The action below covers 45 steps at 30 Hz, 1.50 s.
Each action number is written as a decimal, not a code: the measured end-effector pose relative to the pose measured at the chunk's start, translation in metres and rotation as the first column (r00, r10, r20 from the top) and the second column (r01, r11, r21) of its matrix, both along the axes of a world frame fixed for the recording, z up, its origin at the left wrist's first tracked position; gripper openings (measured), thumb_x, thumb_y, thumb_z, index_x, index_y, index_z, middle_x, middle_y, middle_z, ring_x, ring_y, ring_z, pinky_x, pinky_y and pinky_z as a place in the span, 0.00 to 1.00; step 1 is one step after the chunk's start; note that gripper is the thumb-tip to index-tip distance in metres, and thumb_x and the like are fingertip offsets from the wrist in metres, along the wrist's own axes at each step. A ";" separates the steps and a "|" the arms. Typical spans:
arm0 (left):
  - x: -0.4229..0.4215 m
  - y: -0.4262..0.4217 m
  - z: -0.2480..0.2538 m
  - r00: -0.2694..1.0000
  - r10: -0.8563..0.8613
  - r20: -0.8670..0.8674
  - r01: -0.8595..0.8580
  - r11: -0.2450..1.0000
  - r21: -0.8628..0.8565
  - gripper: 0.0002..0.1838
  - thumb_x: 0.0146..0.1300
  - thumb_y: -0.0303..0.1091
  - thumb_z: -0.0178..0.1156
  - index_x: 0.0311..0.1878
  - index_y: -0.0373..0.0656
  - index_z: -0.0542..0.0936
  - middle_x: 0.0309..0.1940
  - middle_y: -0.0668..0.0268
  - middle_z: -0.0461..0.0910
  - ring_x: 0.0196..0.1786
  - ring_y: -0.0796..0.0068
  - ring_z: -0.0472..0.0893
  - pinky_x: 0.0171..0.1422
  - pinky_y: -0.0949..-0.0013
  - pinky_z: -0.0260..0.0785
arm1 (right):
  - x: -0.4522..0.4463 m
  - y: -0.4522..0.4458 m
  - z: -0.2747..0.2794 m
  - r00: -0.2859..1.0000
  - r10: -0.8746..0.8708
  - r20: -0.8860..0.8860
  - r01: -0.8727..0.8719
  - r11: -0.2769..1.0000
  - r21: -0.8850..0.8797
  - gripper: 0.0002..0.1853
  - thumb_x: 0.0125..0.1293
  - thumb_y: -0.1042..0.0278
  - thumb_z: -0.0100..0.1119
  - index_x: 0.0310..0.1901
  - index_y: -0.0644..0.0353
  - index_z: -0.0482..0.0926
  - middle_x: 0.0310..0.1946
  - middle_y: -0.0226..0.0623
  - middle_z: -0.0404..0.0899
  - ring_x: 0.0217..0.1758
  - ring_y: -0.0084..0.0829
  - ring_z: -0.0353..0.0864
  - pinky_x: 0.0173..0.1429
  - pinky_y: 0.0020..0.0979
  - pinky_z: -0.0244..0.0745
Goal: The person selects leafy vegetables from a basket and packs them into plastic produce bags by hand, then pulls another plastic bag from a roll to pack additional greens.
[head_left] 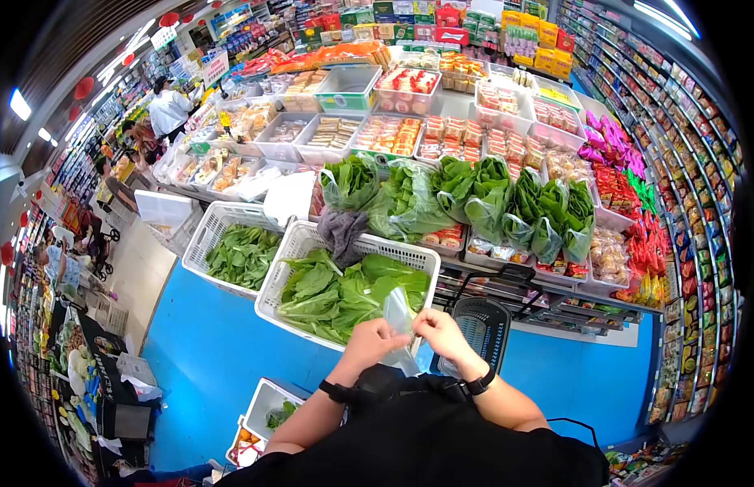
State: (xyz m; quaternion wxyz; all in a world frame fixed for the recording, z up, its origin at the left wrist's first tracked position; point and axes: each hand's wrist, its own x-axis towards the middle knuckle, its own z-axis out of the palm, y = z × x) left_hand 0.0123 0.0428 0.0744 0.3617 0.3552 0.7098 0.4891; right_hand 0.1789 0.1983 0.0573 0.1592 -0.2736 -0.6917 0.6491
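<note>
In front of my chest is a thin clear plastic bag [397, 310], narrow and hanging upright. My left hand [373, 341] pinches it from one side. Fingers closed, my right hand [443, 334] grips the bag's opposite edge. Just beyond both hands stands a white slatted crate [267, 299] holding loose leafy greens [324, 296]. A dark grey cloth [342, 234] drapes over that crate's far rim. Several bagged bunches of greens [409, 199] lie along the display edge behind it.
Another white crate [200, 243] of greens adjoins on the left. A black basket [482, 325] stands to the right, low down. White bins [267, 394] with greens and orange fruit sit below left. Packaged food covers the display; people [170, 109] are farther left.
</note>
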 end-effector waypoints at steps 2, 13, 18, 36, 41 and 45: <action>-0.015 -0.005 -0.005 0.995 0.041 -0.089 -0.044 0.999 -0.027 0.20 0.60 0.33 0.81 0.27 0.41 0.75 0.25 0.71 0.78 0.29 0.82 0.72 0.34 0.70 0.67 | 0.008 0.011 -0.011 0.997 -0.078 -0.009 0.078 0.996 0.035 0.08 0.72 0.68 0.68 0.42 0.64 0.88 0.33 0.32 0.88 0.36 0.21 0.83 0.44 0.29 0.79; -0.107 -0.043 0.027 0.794 0.431 -0.429 -0.457 0.888 0.046 0.11 0.61 0.29 0.72 0.31 0.38 0.79 0.23 0.63 0.78 0.27 0.72 0.77 0.35 0.63 0.71 | 0.051 0.055 0.027 0.944 -0.319 0.085 0.263 0.883 0.389 0.07 0.67 0.70 0.65 0.34 0.64 0.83 0.24 0.36 0.82 0.29 0.26 0.81 0.37 0.33 0.77; -0.075 -0.026 0.032 0.812 0.327 -0.484 -0.321 0.942 0.098 0.09 0.61 0.30 0.71 0.35 0.39 0.79 0.28 0.58 0.81 0.32 0.58 0.83 0.40 0.57 0.75 | 0.035 0.029 0.059 0.973 -0.219 0.076 0.082 0.631 0.771 0.29 0.64 0.61 0.74 0.65 0.62 0.80 0.65 0.53 0.80 0.67 0.55 0.79 0.72 0.51 0.75; -0.010 0.008 0.047 0.867 -0.067 -0.493 0.071 0.997 -0.011 0.09 0.60 0.28 0.69 0.40 0.41 0.79 0.36 0.53 0.82 0.40 0.46 0.84 0.45 0.48 0.76 | 0.014 0.002 0.066 0.991 0.133 0.023 -0.108 0.678 0.727 0.26 0.63 0.61 0.75 0.60 0.61 0.82 0.52 0.48 0.85 0.58 0.52 0.85 0.62 0.47 0.82; 0.011 0.022 0.043 0.857 -0.155 -0.492 0.215 0.974 0.068 0.07 0.61 0.26 0.66 0.41 0.41 0.79 0.37 0.53 0.81 0.43 0.43 0.84 0.48 0.47 0.77 | 0.004 -0.001 0.026 0.996 0.028 0.088 -0.087 0.589 0.804 0.16 0.62 0.65 0.70 0.51 0.59 0.85 0.46 0.43 0.87 0.52 0.51 0.86 0.58 0.49 0.81; -0.017 0.008 0.035 0.777 -0.061 -0.626 0.089 0.996 0.013 0.08 0.61 0.26 0.66 0.43 0.41 0.79 0.41 0.53 0.82 0.46 0.41 0.84 0.50 0.47 0.78 | 0.018 0.013 0.023 0.972 -0.229 0.051 0.071 0.496 0.866 0.07 0.62 0.67 0.69 0.40 0.57 0.86 0.37 0.40 0.85 0.43 0.48 0.86 0.51 0.49 0.81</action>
